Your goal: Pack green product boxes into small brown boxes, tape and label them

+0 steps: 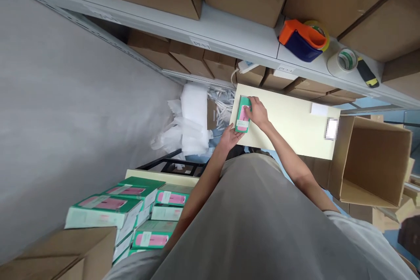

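Note:
A small green box with a pink picture (243, 115) lies on the left end of a pale yellow table (295, 127). My right hand (257, 111) rests on its top and right side, fingers curled over it. My left hand (229, 137) touches the box's near end from below, fingers bent against it. Both forearms reach out over my grey shirt.
Several more green boxes (131, 210) are stacked at lower left beside a brown carton (59, 253). An open carton (374, 162) stands right of the table. The shelf (229, 30) above holds an orange tape dispenser (303, 39), a tape roll (346, 60) and cartons. White foam wrap (190, 122) lies left.

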The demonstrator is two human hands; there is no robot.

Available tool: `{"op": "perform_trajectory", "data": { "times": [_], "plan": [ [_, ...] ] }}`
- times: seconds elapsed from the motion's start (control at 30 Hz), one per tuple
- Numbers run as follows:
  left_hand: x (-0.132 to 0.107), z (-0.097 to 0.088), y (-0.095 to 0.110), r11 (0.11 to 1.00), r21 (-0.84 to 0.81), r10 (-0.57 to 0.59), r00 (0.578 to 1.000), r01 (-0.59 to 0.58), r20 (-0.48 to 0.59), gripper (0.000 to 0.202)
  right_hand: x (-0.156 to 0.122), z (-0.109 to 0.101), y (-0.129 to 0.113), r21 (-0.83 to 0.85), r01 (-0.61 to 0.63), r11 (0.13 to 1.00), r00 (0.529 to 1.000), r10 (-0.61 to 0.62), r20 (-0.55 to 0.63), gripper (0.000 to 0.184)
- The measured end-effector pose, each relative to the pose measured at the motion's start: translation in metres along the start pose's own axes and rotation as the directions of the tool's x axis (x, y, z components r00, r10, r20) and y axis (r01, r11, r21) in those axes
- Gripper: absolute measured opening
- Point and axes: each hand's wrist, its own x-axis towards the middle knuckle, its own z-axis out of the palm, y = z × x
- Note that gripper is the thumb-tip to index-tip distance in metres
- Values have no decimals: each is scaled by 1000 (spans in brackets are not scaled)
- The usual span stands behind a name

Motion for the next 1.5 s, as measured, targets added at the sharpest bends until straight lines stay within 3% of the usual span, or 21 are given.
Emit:
{"op": "perform_trajectory", "data": {
  "times": [0.13,0.27,0.4,0.53,0.67,0.77,0.87,1.0,1.2,1.3,1.37,1.5],
  "plan": [
    [21,16,24,998,-20,-52,999,52,-9,45,55,14,1,-37,-104,994,992,106,74,59],
    [39,26,38,994,9,-107,994,107,3,47,91,21,10,-76,-180,981,971,189,148,62],
    [46,30,42,986,50,-158,987,158,0,47,109,27,17,-97,-234,967,945,249,212,68],
    [39,27,41,975,142,-173,985,172,-2,48,104,31,18,-93,-270,958,945,282,167,74],
    [13,15,37,973,189,-136,991,134,-4,38,75,29,14,-56,-217,975,972,221,80,75],
    [-11,2,32,984,170,-61,996,50,61,26,41,26,8,9,-105,994,994,105,15,71],
    [-33,-9,25,982,146,100,985,-121,144,16,4,22,2,84,35,996,998,-31,-46,63],
    [-62,-28,9,943,55,316,937,-327,150,8,-42,21,-8,195,192,962,980,-179,-85,54],
    [-113,-85,-50,866,-93,498,864,-492,73,10,-114,40,-25,385,322,865,940,-340,-22,44],
    [-135,-114,-87,850,-117,517,856,-514,-6,3,-152,52,-29,448,341,826,917,-397,35,40],
    [-146,-129,-107,848,-142,511,859,-511,-40,9,-175,58,-29,478,356,803,900,-433,58,38],
    [-162,-146,-132,820,-220,531,846,-528,-52,8,-214,66,-30,502,375,780,872,-480,95,35]
  ]
}}
